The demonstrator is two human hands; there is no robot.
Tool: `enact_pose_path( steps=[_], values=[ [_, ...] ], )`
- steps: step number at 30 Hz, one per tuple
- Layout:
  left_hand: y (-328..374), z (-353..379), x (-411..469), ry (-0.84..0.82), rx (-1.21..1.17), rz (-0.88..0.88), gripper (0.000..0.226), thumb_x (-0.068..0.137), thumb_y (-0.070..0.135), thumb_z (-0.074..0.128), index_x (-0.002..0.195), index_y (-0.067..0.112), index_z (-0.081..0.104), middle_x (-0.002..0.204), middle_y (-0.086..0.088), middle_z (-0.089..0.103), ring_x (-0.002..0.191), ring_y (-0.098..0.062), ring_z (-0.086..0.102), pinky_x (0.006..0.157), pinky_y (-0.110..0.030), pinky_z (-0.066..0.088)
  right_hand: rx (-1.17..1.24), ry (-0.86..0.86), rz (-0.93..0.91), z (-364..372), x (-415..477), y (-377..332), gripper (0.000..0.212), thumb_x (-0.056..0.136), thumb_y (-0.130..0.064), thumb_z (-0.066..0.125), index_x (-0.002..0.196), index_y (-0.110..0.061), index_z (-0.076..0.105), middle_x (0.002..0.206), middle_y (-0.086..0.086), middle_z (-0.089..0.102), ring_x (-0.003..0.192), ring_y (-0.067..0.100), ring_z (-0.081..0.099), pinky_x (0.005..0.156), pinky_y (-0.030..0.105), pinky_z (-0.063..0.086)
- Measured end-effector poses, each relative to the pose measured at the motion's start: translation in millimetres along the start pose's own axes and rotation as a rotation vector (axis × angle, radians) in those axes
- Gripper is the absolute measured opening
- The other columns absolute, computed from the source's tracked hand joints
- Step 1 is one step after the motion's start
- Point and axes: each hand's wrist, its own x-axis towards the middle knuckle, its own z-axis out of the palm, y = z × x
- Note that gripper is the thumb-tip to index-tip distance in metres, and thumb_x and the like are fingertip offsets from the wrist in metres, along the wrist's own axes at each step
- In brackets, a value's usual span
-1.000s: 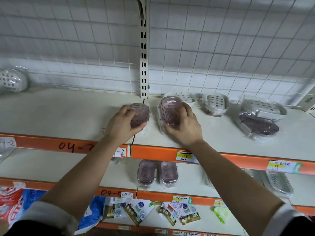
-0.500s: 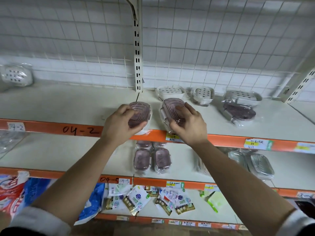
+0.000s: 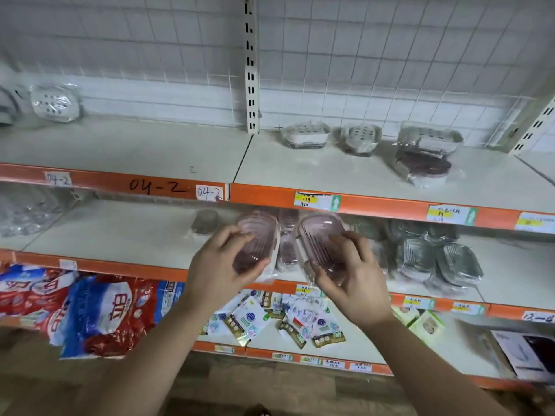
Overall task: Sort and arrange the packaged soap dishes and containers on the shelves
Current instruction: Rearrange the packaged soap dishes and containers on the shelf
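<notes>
While both are held up in front of the middle shelf (image 3: 120, 232), the left soap dish (image 3: 255, 241) is gripped by the curled fingers of the left hand (image 3: 219, 271), and the right soap dish (image 3: 322, 244) by those of the right hand (image 3: 354, 283). Their long axes are pointed up and away, side by side. Rounded, ribbed, translucent pink plastic is seen under clear film.

Top shelf (image 3: 150, 145) w/ wrapped white soap dishes (image 3: 306, 135); mid shelf (image 3: 120, 232) w/ grey dishes (image 3: 456, 262).
</notes>
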Motion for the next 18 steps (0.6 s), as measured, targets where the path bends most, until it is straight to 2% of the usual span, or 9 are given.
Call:
enact_pose_path(
  steps=[4, 7, 14, 18],
  values=[
    [-5.3, 31.7, -22.9, -0.077, -0.056, -0.113, 0.067, 0.08, 0.065, 0.051, 0.112, 0.01, 0.07, 0.117, -0.004, 0.06, 0.096, -0.019, 0.065, 0.075, -0.032, 0.058, 0.035, -0.055, 0.063, 28.5, -10.6, 22.3, 0.043, 0.083, -0.042, 0.07, 0.111, -0.013, 0.056, 0.124, 0.001, 0.046, 0.102, 0.026, 0.059, 0.073, 0.042, 0.054],
    [-14.2, 60.8, -29.0, -0.094, -0.07, -0.157, 0.067, 0.081, 0.067, 0.05, 0.114, 0.012, 0.07, 0.119, -0.002, 0.059, 0.1, -0.017, 0.064, 0.075, -0.031, 0.058, 0.017, -0.088, 0.123, 53.8, -6.2, 38.3, 0.042, 0.084, -0.041, 0.07, 0.109, -0.012, 0.056, 0.124, 0.002, 0.046, 0.101, 0.027, 0.059, 0.073, 0.045, 0.054],
    [-57.1, 136.7, -21.2, -0.099, -0.051, -0.194, 0.069, 0.081, 0.067, 0.051, 0.116, 0.01, 0.069, 0.121, -0.006, 0.059, 0.101, -0.021, 0.064, 0.079, -0.032, 0.057, 0.008, -0.032, 0.135, 127.8, 32.6, 84.6, 0.037, 0.082, -0.036, 0.074, 0.104, -0.01, 0.059, 0.11, 0.006, 0.054, 0.093, 0.028, 0.059, 0.074, 0.036, 0.051],
    [-92.3, 184.1, -10.3, -0.05, -0.057, -0.188, 0.066, 0.082, 0.067, 0.055, 0.116, 0.011, 0.069, 0.123, -0.006, 0.058, 0.104, -0.021, 0.063, 0.083, -0.034, 0.056, 0.007, -0.003, 0.145, 174.2, 61.4, 113.8, 0.035, 0.081, -0.039, 0.075, 0.102, -0.014, 0.062, 0.106, 0.004, 0.055, 0.092, 0.028, 0.061, 0.078, 0.041, 0.053]
  ],
)
